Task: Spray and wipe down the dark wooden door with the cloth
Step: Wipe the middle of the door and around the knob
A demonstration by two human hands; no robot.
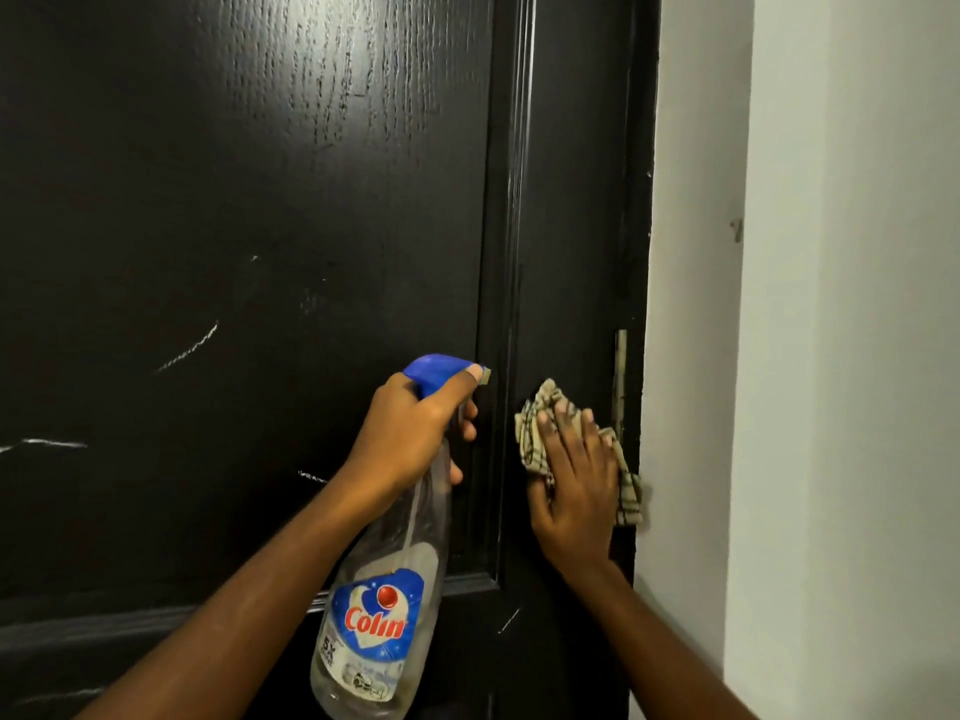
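Observation:
The dark wooden door [249,200] fills the left and middle of the head view, glossy, with pale scratch marks on its panel. My left hand [415,433] grips the neck of a clear spray bottle [379,626] with a blue trigger head and a Colin label, its nozzle close to the panel's right moulding. My right hand [571,491] lies with straight fingers on a beige checked cloth [535,433], pressing it flat against the door's right stile near its edge.
A metal latch plate [620,376] shows on the door's right edge just above the cloth. A white wall [810,304] runs along the right side of the door. A horizontal moulding crosses the door low down.

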